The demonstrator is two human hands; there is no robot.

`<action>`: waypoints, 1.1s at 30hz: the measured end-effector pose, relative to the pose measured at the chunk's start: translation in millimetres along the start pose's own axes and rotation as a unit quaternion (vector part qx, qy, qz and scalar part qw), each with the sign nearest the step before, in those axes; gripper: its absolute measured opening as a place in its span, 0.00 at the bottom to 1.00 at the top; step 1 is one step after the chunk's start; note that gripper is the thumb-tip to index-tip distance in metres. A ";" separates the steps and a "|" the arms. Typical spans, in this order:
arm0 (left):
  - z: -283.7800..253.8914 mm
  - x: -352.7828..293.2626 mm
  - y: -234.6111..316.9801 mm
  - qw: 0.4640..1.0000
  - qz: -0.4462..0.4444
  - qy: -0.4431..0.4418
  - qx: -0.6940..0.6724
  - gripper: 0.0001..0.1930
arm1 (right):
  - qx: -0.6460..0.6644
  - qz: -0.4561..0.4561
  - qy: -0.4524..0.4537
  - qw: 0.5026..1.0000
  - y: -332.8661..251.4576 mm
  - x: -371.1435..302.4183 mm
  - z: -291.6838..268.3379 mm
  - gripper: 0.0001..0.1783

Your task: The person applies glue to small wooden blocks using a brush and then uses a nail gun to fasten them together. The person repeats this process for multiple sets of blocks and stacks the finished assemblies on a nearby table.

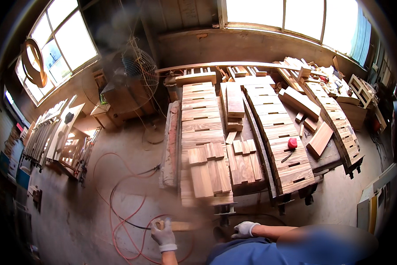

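My left hand (164, 235), in a white glove, grips one end of a short pale wooden piece (183, 226) that points to the right, low over the floor in front of the workbench (251, 187). My right hand (244, 229), also gloved, hangs just below the bench's front edge, close to the other end of the piece. Its fingers look curled, and whether it holds anything is unclear. Stacks of notched wooden slats (203, 119) cover the bench above both hands, with short boards (209, 176) nearest me.
A red tool (292, 142) lies on the right row of slats (278, 128). A red hose (119, 207) loops over the concrete floor at left. A wire-cage fan (139, 70) stands at the back left. Wooden frames (61, 141) lean at the far left.
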State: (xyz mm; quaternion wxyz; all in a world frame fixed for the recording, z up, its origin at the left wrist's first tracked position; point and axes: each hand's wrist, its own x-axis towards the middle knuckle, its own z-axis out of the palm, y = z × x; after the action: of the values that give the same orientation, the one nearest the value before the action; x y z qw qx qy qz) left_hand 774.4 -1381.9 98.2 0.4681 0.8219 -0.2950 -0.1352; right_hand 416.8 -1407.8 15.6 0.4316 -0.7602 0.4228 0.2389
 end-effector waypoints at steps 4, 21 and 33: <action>5.1 3.1 -16.1 0.999 0.032 0.022 0.002 0.17 | -0.002 0.004 -0.017 1.000 8.9 -6.0 -10.2 0.37; 15.3 -2.8 -4.4 0.996 -0.004 0.056 -0.069 0.18 | 0.061 -0.007 -0.009 0.998 84.0 -33.2 17.6 0.38; 3.9 -1.1 -7.8 1.000 -0.005 0.018 -0.014 0.19 | 0.068 -0.008 -0.039 0.997 41.5 -20.9 18.8 0.41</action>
State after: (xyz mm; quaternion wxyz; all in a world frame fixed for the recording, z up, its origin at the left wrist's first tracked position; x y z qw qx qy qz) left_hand 774.4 -1380.8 89.5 0.4844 0.8188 -0.2807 -0.1269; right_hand 370.5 -1393.7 2.4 0.5004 -0.7225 0.4149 0.2356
